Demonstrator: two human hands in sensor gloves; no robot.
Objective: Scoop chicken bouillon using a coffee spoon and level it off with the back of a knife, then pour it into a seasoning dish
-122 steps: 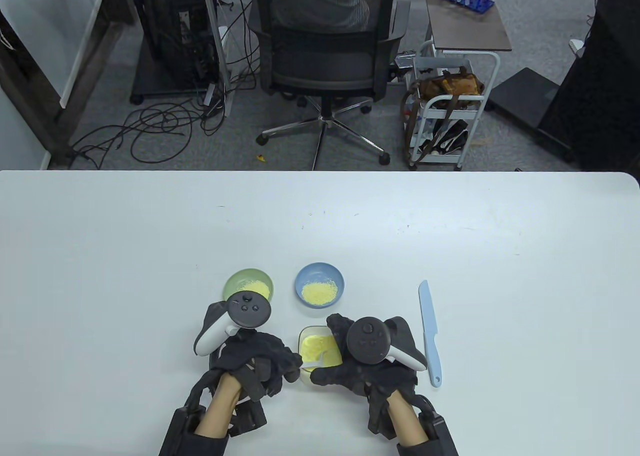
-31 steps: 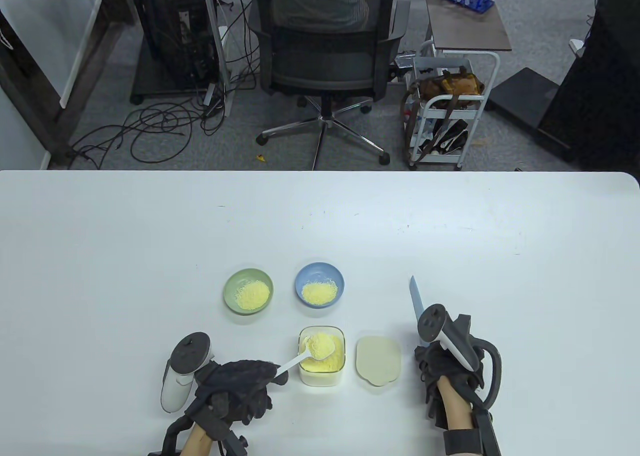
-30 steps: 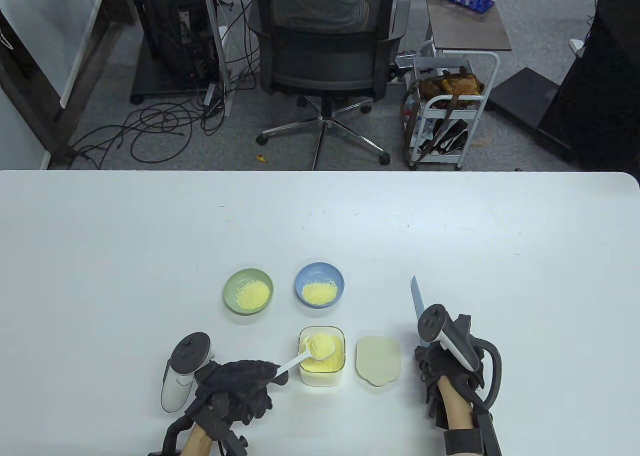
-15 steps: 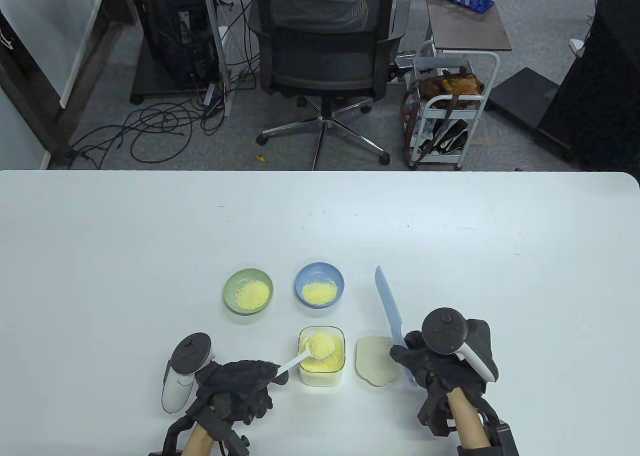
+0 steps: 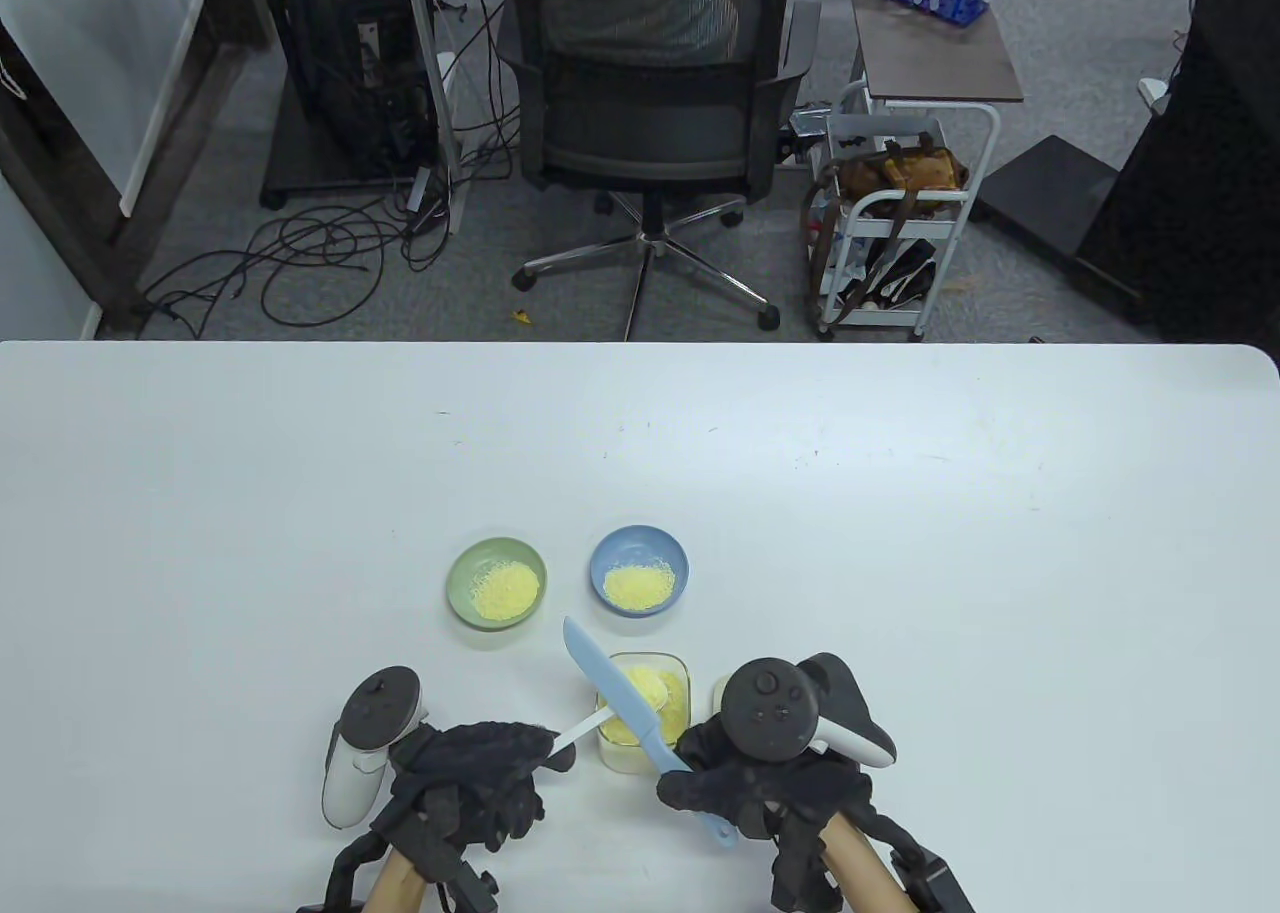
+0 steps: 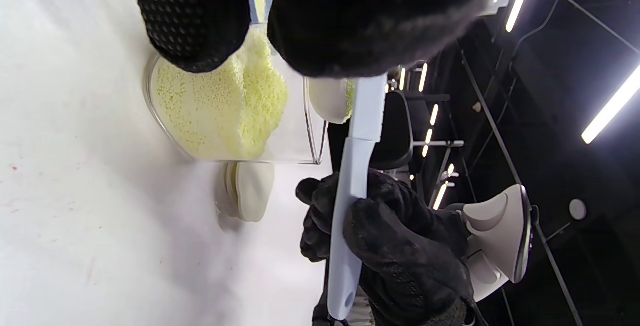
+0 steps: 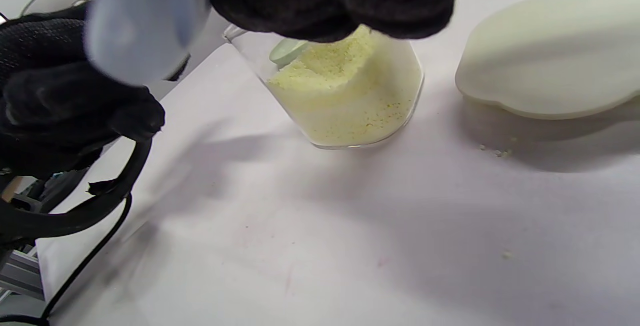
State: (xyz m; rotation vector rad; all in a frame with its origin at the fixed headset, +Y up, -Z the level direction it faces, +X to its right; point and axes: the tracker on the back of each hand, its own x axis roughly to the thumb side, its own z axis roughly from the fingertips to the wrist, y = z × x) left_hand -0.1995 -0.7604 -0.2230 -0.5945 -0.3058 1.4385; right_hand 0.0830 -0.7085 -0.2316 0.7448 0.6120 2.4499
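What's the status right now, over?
Left grip holds spoon, heaped, over bouillon container. Right grip holds knife across spoon. Nothing in the way.

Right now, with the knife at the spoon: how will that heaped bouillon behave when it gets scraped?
The bouillon looks like dry loose granules, so the heap probably shears off easily. The spoon sits over the open jar, so most should fall back in. A few stray grains already lie on the table; expect some scatter.
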